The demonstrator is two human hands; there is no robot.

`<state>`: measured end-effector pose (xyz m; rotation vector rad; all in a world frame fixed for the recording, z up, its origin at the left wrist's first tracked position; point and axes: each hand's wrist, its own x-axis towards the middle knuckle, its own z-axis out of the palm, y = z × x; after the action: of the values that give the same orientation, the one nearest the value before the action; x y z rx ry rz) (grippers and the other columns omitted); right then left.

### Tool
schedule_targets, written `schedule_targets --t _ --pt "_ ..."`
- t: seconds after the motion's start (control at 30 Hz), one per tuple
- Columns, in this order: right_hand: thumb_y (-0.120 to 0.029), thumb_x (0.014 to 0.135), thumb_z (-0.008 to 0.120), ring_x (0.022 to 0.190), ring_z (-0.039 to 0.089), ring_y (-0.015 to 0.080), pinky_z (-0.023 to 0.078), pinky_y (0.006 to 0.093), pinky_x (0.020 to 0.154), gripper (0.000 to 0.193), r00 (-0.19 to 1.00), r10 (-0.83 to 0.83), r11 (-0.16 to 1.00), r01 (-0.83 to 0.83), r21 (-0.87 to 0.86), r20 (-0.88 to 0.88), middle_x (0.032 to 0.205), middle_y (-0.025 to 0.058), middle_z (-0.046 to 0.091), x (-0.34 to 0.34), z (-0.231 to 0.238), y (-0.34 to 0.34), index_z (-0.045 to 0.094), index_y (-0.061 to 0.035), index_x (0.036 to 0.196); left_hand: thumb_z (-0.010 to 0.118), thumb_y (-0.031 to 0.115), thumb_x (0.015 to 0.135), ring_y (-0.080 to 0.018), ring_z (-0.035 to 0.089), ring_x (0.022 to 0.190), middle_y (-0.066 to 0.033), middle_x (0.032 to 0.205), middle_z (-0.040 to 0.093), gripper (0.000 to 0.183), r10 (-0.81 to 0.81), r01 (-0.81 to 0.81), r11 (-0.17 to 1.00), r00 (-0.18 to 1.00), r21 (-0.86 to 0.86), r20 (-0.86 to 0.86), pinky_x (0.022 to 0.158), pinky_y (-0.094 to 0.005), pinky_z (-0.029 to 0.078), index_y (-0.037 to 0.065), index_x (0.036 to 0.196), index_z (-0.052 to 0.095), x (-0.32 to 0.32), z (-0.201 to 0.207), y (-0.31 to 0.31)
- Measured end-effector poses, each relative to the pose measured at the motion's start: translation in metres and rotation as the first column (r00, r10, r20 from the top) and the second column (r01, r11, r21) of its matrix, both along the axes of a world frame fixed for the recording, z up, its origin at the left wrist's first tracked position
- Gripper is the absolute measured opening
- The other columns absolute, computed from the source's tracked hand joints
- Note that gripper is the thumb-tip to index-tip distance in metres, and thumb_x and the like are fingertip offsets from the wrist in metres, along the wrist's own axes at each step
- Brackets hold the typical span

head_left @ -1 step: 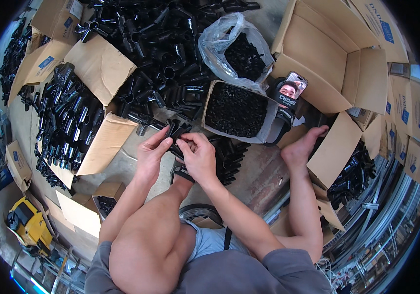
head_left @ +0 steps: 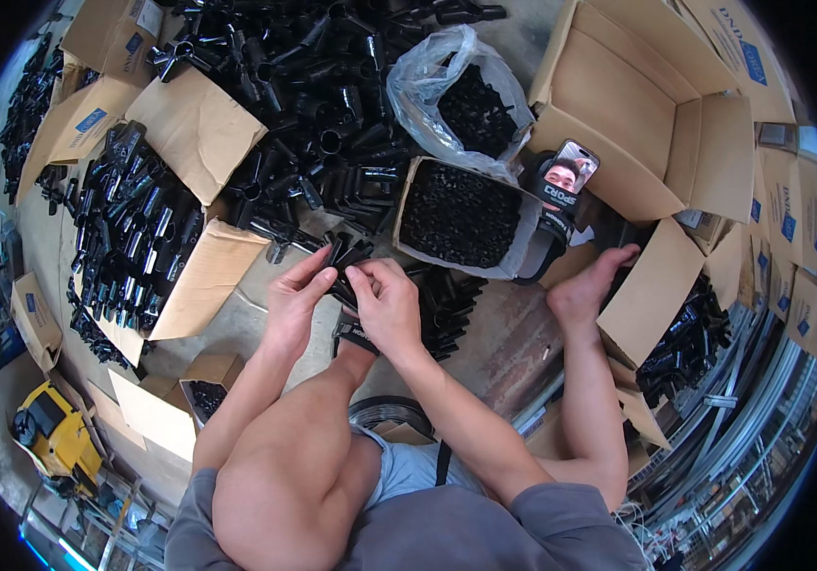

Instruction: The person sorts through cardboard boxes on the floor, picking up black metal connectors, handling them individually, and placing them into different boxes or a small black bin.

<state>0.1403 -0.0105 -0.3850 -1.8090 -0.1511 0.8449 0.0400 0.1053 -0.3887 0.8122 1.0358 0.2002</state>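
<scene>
Between my two hands is a glossy black tubular plastic or metal part [head_left: 344, 253] with branching ends; its exact kind is unclear. My left hand [head_left: 294, 297] pinches its left side between thumb and fingers. From the right, my right hand [head_left: 387, 306] grips its lower edge, with thumb and forefinger pressed together; anything small in that pinch is hidden. Just beyond my right hand stands an open carton of small black pieces [head_left: 458, 217]. Behind it sits a clear plastic bag [head_left: 418, 81] holding more of these pieces. Similar black tubular parts [head_left: 447, 309] lie in rows beside my right hand.
A big heap of black tubes [head_left: 308, 86] spreads across the far floor. At left an open cardboard box [head_left: 201, 281] overflows with them. A large open box [head_left: 608, 95] stands far right. A phone [head_left: 575, 164] rests by a black sandal [head_left: 551, 233]. Metal lengths [head_left: 742, 390] lie right.
</scene>
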Motion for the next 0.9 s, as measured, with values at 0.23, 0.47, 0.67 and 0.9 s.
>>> schedule_targets --t 0.23,0.47,0.67,0.9 --pt "-0.017 0.094 0.073 0.084 0.07 0.0314 0.053 0.039 0.073 0.022 1.0 0.016 0.999 -0.016 -0.028 0.012 0.097 0.0175 0.071 -0.002 0.0 -0.002 0.073 0.0027 0.104 0.073 0.001 0.096 -0.0108 0.068 0.103 -0.0074 0.119 0.075 0.042 0.0 -0.001 0.999 1.0 -0.037 -0.021 0.095 -0.0268 0.054 0.001 0.138 0.066 -0.002 -0.004 0.0" --pt "-0.017 0.096 0.071 0.083 0.071 0.0311 0.054 0.0398 0.074 0.022 0.997 -0.031 0.999 0.031 0.009 0.073 0.095 0.0205 0.071 -0.008 0.006 -0.004 0.072 0.0048 0.098 0.073 0.002 0.096 -0.0106 0.068 0.104 -0.0076 0.12 0.075 0.041 -0.019 0.02 0.999 1.0 -0.036 0.002 0.096 -0.027 0.054 0.001 0.137 0.067 -0.004 0.001 -0.006" --pt "-0.028 0.106 0.061 0.082 0.069 0.0138 0.058 0.029 0.074 0.032 0.998 0.013 0.997 -0.008 -0.075 0.063 0.093 0.01 0.069 -0.003 0.017 -0.021 0.07 0.0037 0.105 0.074 0.004 0.096 -0.0114 0.069 0.104 -0.0079 0.12 0.074 0.042 -0.098 0.099 0.994 0.995 -0.037 0.021 0.094 -0.0284 0.055 0.002 0.138 0.067 0.007 0.021 -0.005" --pt "-0.037 0.111 0.053 0.107 0.062 0.0073 0.049 0.0235 0.084 0.045 0.847 -0.016 0.769 0.35 0.535 -0.531 0.123 -0.0017 0.064 0.004 0.127 -0.038 0.048 -0.0139 0.15 0.076 0.004 0.092 -0.0105 0.071 0.097 -0.0061 0.111 0.077 0.036 -0.696 0.615 0.673 0.714 0.41 0.07 0.084 -0.029 0.057 0.0 0.128 0.073 0.051 0.192 0.018"
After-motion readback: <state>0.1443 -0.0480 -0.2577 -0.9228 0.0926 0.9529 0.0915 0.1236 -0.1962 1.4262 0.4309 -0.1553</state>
